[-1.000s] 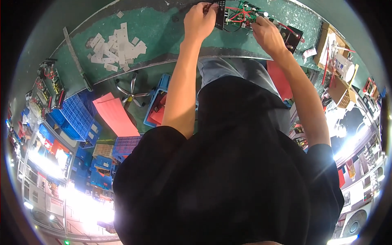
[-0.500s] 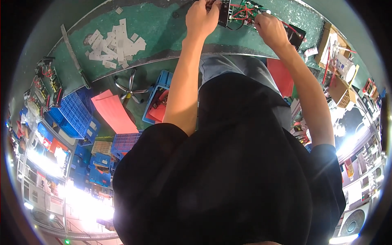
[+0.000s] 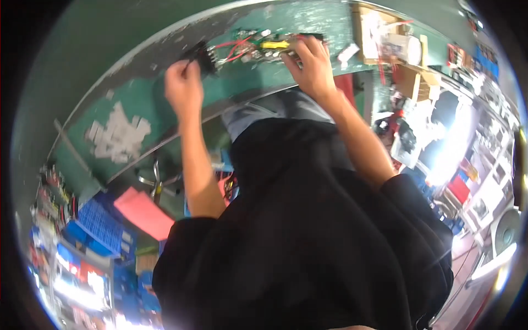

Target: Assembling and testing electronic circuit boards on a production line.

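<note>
On the green bench, my left hand (image 3: pixel 184 88) has its fingers pinched at the near edge of a black panel (image 3: pixel 204 57), blurred by motion. Red wires (image 3: pixel 237 47) run from the panel to a circuit board (image 3: pixel 254 54) crowded with small parts. A yellow piece (image 3: pixel 275 44) lies along the board, its kind unclear. My right hand (image 3: pixel 313 69) is closed round the board's right end, thumb on the near side and fingers over the far side. What lies under those fingers is hidden.
Pale flat strips (image 3: pixel 118 135) lie piled at the bench's left, near a long metal bar (image 3: pixel 74 148). Blue crates (image 3: pixel 102 223) and pink sheets (image 3: pixel 144 212) are below left. At right stands a cardboard box (image 3: pixel 366 27) beside a white roll (image 3: pixel 404 49).
The view has swung, shifting the bench contents left and down. My left hand has dropped to the panel's near edge. The yellow piece now shows beside my right hand.
</note>
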`<state>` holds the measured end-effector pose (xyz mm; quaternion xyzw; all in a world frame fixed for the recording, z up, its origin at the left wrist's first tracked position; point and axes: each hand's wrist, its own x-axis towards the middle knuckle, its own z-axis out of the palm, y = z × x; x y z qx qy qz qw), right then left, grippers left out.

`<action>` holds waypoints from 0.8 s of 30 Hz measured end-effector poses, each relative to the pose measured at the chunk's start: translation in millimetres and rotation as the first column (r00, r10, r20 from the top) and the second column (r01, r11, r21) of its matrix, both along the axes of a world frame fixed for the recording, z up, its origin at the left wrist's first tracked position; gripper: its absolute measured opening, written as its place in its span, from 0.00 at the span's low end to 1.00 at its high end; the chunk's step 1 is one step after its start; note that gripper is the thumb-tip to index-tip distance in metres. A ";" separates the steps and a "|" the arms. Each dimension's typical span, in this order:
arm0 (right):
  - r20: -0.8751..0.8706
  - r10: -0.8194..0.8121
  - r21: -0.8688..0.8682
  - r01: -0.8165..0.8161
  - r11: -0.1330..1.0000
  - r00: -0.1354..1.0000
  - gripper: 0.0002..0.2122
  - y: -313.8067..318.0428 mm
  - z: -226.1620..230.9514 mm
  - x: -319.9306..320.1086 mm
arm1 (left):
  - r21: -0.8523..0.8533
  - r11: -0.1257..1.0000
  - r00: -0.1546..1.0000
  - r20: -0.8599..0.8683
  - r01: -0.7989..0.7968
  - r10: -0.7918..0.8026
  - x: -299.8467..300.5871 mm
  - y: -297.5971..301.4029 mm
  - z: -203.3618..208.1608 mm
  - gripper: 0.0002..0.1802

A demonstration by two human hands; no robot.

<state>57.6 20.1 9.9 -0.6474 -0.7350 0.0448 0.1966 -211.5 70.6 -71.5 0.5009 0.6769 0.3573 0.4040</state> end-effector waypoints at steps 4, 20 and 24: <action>-0.378 -0.579 -0.041 0.612 0.790 0.722 0.06 -74.5 27.7 74.9 | -0.104 0.980 0.963 0.190 -0.171 0.188 -40.9 -18.3 9.8 0.14; -0.171 -0.787 -0.669 0.517 0.535 0.593 0.17 -51.0 -77.6 190.6 | -0.059 0.995 0.982 -0.171 0.076 -0.086 80.0 -83.4 62.5 0.16; -0.633 -0.770 -0.745 0.207 0.634 0.077 0.08 -75.5 -72.2 201.3 | 0.122 0.932 0.818 -0.526 0.342 -0.231 138.0 -68.9 39.0 0.11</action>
